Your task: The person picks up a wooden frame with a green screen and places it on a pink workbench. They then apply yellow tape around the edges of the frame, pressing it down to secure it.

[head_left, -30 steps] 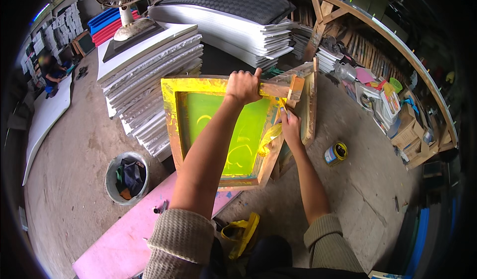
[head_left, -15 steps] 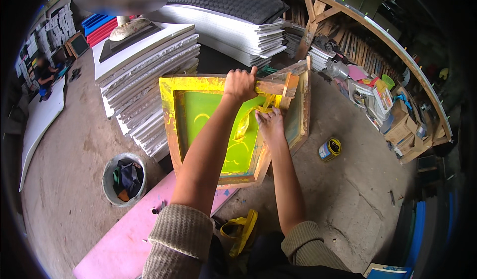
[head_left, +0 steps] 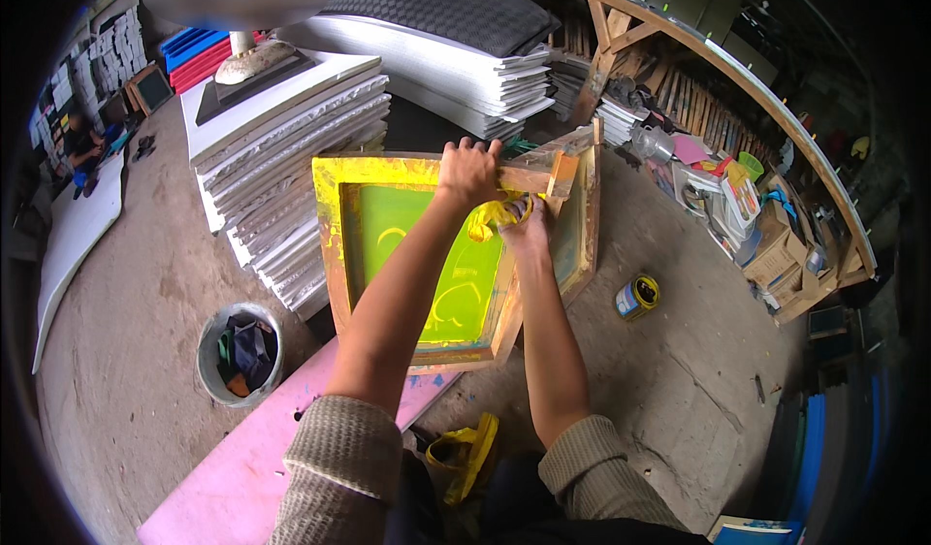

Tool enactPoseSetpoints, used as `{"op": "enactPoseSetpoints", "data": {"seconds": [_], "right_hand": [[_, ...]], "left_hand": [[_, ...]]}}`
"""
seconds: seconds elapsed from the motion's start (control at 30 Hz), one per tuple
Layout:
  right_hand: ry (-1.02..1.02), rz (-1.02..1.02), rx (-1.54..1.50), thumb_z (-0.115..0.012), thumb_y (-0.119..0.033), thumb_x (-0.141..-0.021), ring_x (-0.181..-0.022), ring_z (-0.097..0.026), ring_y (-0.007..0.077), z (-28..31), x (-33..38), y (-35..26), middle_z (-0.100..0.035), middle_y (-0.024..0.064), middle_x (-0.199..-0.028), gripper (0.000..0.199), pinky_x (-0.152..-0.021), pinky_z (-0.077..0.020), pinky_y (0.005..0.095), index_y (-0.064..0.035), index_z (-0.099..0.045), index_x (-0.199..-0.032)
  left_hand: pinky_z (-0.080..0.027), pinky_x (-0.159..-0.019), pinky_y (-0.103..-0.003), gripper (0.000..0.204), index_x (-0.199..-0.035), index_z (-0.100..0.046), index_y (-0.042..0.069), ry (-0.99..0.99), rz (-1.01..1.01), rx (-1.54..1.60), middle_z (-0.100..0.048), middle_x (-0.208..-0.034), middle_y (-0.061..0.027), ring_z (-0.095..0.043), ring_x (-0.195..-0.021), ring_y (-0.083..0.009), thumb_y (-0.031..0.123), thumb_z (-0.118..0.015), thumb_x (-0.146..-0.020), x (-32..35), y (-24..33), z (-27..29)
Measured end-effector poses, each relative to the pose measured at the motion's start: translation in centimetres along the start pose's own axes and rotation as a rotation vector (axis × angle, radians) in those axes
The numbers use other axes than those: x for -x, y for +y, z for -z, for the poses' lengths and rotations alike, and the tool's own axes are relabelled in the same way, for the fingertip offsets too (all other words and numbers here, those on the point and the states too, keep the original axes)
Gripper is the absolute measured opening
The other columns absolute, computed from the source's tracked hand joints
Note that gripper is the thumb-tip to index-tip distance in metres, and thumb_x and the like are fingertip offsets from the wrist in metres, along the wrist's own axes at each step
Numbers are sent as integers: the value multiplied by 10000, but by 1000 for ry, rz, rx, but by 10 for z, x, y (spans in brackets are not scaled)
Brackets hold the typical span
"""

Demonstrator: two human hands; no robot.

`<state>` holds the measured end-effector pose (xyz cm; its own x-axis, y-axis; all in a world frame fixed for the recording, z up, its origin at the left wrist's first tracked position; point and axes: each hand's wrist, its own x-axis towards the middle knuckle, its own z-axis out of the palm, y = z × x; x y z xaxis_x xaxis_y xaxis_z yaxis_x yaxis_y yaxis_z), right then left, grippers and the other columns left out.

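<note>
Screen-printing frame, wooden, yellow-stained with green mesh, stands tilted on the concrete floor, centre of view; all places below are relative to it. Left hand clamped over the frame's top rail, fingers wrapped over the edge. Right hand just right of the left hand, against the frame's upper right part, closed on a yellow rag pressed to the mesh; the grip itself is partly hidden, probably a fist around the cloth. Hands close together, not touching as far as the view shows. A second wooden frame leans right behind the first, touching its right side.

Left of the frame: stack of white boards, just beside it. Lower left: grey bucket with dark rags inside, near. Below it: pink board lying flat, its upper end under the frame's bottom edge. Right: small open paint can on the floor, near. Directly below, between the forearms: yellow container, blurred. Behind the frame: pile of white sheets topped by a dark textured mat. Far left: another person sitting on the floor, well apart.
</note>
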<state>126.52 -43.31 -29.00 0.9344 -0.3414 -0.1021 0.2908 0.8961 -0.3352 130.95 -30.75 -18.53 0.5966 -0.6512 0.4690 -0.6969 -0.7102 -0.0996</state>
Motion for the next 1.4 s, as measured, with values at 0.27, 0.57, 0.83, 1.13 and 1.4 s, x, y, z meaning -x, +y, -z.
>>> {"op": "enactPoseSetpoints", "data": {"seconds": [0.27,0.57,0.83,1.13,1.4], "right_hand": [[137,195,47,-439,-278,-901,-610,-380,109,-17,8,11,-431,-21,-702,197,-580,-360,234,-124,-446,-777],[166,237,41,-404,-312,-925,-844,-534,168,-3,6,17,-580,20,-959,204,-782,-395,321,-133,-500,-921],[42,285,27,-398,-272,-937,-956,-546,206,-6,22,22,-571,82,-1042,225,-846,-423,343,-93,-465,-1056],[-12,323,114,-387,-217,-938,-952,-556,257,-4,41,15,-561,147,-1061,222,-893,-448,363,-41,-439,-1062],[107,354,425,-402,-244,-926,-916,-556,148,-16,60,11,-563,20,-1108,268,-776,-360,262,-96,-458,-1143]], "left_hand": [[-479,-693,-349,875,-902,-659,52,-86,59,149,-653,-812,-146,-633,-852,-246,836,-364,-647,-21,22,4],[-481,-502,-318,919,-659,-671,55,-10,161,102,-624,-600,-106,-651,-616,-221,899,-316,-579,-26,27,-13],[-490,-540,-330,930,-689,-678,51,-42,160,119,-629,-623,-116,-653,-642,-226,901,-317,-576,-25,25,-10],[-472,-530,-313,902,-707,-695,78,-68,157,108,-643,-647,-98,-657,-656,-207,894,-338,-571,-24,30,-7],[-479,-534,-316,913,-713,-694,70,-88,158,128,-636,-630,-108,-657,-644,-212,899,-343,-563,-17,31,3]]}}
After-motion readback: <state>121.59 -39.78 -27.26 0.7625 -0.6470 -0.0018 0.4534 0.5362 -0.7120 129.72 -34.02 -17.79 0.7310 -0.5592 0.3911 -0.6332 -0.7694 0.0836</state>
